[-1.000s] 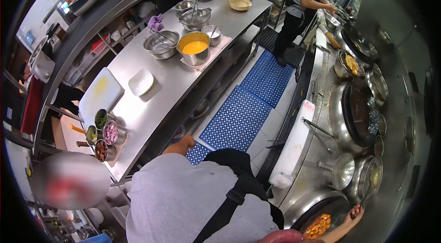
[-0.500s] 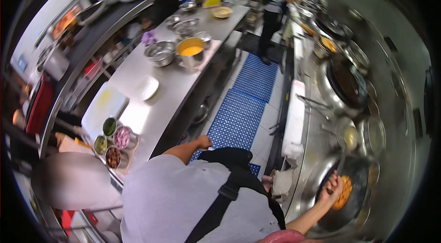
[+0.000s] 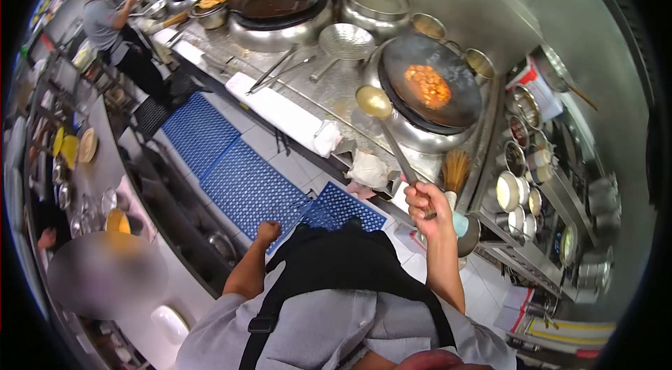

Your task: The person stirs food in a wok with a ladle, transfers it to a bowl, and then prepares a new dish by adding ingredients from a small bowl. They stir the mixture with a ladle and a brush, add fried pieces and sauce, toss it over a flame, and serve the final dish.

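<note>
My right hand (image 3: 428,207) is wrapped round the handle of a long metal ladle (image 3: 397,149). The ladle's bowl (image 3: 374,101), with something pale yellow in it, is at the near left rim of a dark wok (image 3: 458,79). Glossy orange-red chunks of food (image 3: 428,87) lie in the wok, away from the ladle. Low in front of my body, my left hand (image 3: 269,232) is closed in a loose fist, and nothing shows in it. A perforated metal skimmer (image 3: 346,42) rests on the stove left of the wok.
Another wok (image 3: 276,2) with dark liquid stands farther left, near a metal pot (image 3: 378,0). A bristle brush (image 3: 456,170) is right of my hand. Shelves of containers (image 3: 514,190) line the right. A co-worker (image 3: 115,30) stands far left. Blue mats (image 3: 245,167) cover the floor.
My view has swung right, from the counter towards the stove. My right hand has drawn back from over the wok, bringing the ladle to its near side. My left hand stays closed.
</note>
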Tool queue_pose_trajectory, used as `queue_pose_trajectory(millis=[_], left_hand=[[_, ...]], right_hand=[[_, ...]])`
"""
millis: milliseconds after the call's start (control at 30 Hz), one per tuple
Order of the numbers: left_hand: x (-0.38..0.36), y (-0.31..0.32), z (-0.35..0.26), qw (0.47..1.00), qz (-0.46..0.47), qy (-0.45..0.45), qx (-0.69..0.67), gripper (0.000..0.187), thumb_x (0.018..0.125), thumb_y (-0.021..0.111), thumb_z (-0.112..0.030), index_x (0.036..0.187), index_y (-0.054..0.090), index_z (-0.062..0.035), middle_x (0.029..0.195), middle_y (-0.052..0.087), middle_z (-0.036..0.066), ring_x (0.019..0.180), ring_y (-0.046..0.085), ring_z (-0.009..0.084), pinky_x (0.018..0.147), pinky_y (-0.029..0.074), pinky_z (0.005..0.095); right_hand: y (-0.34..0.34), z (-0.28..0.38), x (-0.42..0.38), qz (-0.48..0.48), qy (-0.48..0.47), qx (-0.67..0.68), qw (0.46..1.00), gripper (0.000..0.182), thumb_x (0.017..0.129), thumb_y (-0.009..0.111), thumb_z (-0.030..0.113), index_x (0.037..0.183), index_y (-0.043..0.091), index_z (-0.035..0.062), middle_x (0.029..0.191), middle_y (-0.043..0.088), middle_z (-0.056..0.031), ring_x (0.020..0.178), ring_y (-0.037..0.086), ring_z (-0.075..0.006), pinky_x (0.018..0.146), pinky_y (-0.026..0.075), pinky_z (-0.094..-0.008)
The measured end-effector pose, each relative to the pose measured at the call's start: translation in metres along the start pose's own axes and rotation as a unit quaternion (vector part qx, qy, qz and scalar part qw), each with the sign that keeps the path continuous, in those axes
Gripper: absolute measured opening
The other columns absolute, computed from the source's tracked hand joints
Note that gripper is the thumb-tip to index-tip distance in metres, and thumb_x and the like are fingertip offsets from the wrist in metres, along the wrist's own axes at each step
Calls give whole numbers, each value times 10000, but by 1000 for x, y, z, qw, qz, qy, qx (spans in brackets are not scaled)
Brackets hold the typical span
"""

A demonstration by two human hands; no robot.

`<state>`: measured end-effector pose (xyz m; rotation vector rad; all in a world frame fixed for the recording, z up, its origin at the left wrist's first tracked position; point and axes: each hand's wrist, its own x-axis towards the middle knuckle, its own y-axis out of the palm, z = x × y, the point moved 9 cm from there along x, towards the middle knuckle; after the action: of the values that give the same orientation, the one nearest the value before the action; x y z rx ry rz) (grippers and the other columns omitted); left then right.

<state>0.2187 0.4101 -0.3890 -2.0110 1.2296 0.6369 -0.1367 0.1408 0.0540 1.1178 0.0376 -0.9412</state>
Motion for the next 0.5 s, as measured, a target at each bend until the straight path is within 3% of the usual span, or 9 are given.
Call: queue_pose_trajectory(millis=[67, 133, 200, 267, 333, 433, 500], left_hand=[[15, 20, -62, 998, -8, 62, 12, 230, 894, 679, -215, 756, 740, -41, 637, 681, 64, 523, 618, 141, 492, 494, 327], [44, 67, -104, 989, 105, 98, -45, 214, 894, 695, -230, 832, 774, -41, 654, 682, 53, 572, 636, 130, 512, 506, 315], [48, 109, -158, 982, 128, 135, -38, 305, 925, 677, -213, 1166, 727, -33, 758, 699, 53, 619, 649, 145, 517, 509, 310], [34, 151, -200, 976, 162, 33, -145, 549, 974, 636, -158, 1493, 470, -90, 1017, 700, 89, 775, 678, 172, 608, 550, 314], [20, 179, -242, 952, 203, 42, -227, 647, 984, 630, -138, 1557, 330, -131, 1124, 676, 88, 893, 690, 195, 684, 566, 344], [-19, 216, -276, 922, 315, 41, -223, 555, 984, 615, -110, 1495, 400, -136, 1116, 679, 72, 925, 693, 199, 725, 570, 350], [-25, 226, -261, 930, 338, 49, -135, 489, 979, 613, -106, 1437, 442, -136, 1109, 678, 62, 907, 687, 195, 727, 566, 344]], right_hand=[[-10, -9, -24, -52, -16, -3, 999, 265, 943, 591, 143, 1135, 589, -39, 866, 573, -67, 590, 471, -59, 425, 381, -231], [-9, -12, -52, -110, -41, -56, 992, 219, 940, 593, 135, 1091, 580, -23, 857, 580, -85, 585, 477, -76, 412, 371, -244], [-9, -15, -75, -145, -66, -107, 981, 201, 938, 593, 113, 1089, 573, -19, 851, 591, -90, 572, 485, -85, 404, 375, -246], [-9, -18, -94, -191, -85, -151, 966, 193, 937, 591, 91, 1094, 566, -18, 838, 599, -90, 557, 493, -93, 396, 383, -248], [-12, -20, -113, -245, -105, -188, 945, 194, 937, 588, 69, 1108, 560, -20, 819, 605, -86, 542, 501, -100, 389, 393, -248], [-25, -19, -127, -287, -122, -254, 916, 212, 944, 574, 43, 1144, 576, -25, 789, 607, -67, 532, 531, -97, 389, 405, -243], [-38, -20, -139, -312, -130, -307, 889, 261, 947, 575, 38, 1194, 590, -44, 769, 606, -54, 545, 563, -96, 397, 422, -241]])
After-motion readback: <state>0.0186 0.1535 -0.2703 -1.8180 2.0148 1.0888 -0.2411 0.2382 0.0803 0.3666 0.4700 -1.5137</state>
